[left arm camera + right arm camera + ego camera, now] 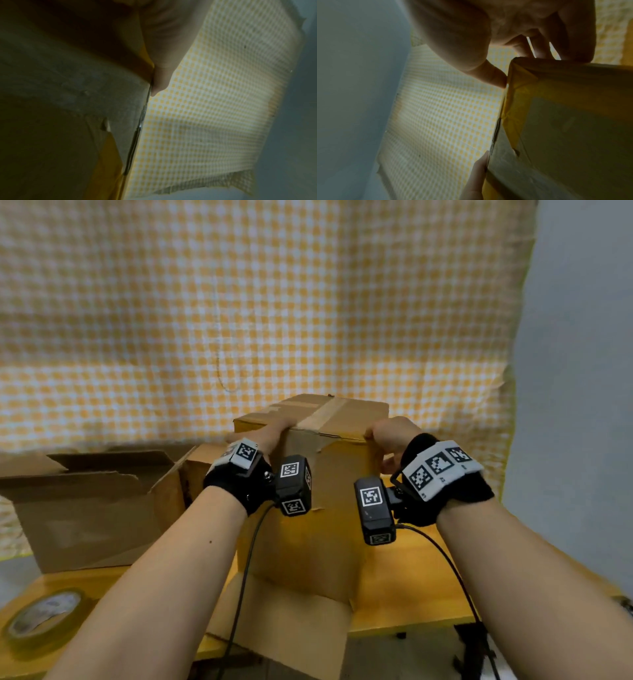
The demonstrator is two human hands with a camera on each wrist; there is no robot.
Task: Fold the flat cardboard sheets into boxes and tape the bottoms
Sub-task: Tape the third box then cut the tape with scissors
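We have the box (308, 474) standing upside down in the middle of the tabletop (404, 587), its closed bottom facing up and a strip of tape (325, 414) running across the seam and down over the near edge. Its loose flaps (284, 621) splay out at the base, one hanging past the near tabletop edge at 6 o'clock.

Our left hand (270, 433) lies on the top at the near left corner, at about 10 o'clock from the box's centre. From the left wrist view, one finger (161, 79) runs straight along the top edge, so that grip looks flat and pressing, not curled round anything.

Our right hand (390, 436) sits at the near right corner, at 2 o'clock. In the right wrist view its fingers (539, 46) reach over the top face while the thumb (491, 75) presses the side just below the corner: that grip is clamped on the box corner.

Moving outward, a second box (92, 508) sits open at 9 o'clock, its flaps up and its torn edge toward us, just beside the one in hand. A tape roll (44, 614) lies flat on the tabletop at 7 o'clock, well apart from the box. Behind everything hangs a yellow checked cloth (274, 302), with a grey wall (575, 371) at 3 o'clock.
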